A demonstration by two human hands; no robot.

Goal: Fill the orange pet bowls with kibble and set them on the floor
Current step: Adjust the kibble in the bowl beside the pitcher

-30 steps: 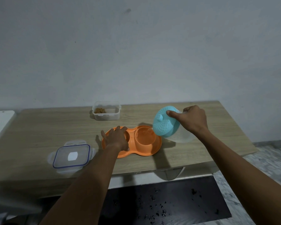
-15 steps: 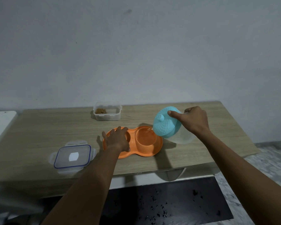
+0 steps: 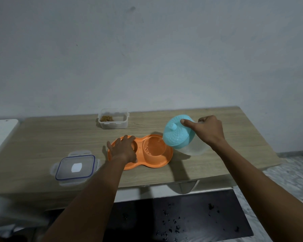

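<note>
Orange bowl (image 3: pixel 152 165): twin dish, flat on the table (image 3: pixel 217 165), middle of the frame, a little below centre.
Right well (image 3: pixel 154 147): taking a thin clear stream, water by the look, from the jug (image 3: pixel 194 149); the surface ripples.
Left well (image 3: pixel 134 145): mostly under my palm; I cannot tell what it holds.
Left hand (image 3: pixel 123 151): fingers spread flat, pressing the dish down so it does not slide.
Right hand (image 3: pixel 208 130): wrapped round the tipped jug, forefinger laid on the teal lid (image 3: pixel 177 135).
Step in hand: pouring. I judge it best to hold the spout close over the well, tilt slowly, and level off well short of the rim, since the dish must be carried down afterwards.
Kibble tub (image 3: pixel 113 125): open, upper middle of the table, apart from the dish; a little kibble (image 3: pixel 106 118) in one corner.
Tub lid (image 3: pixel 75 167): lower left of the table, lying flat.
Black mat (image 3: pixel 191 215): on the floor, bottom of the frame, dotted with dark specks; a likely landing place.
In the way: the jug, just beside the dish's right end, needs setting aside before I lift.
</note>
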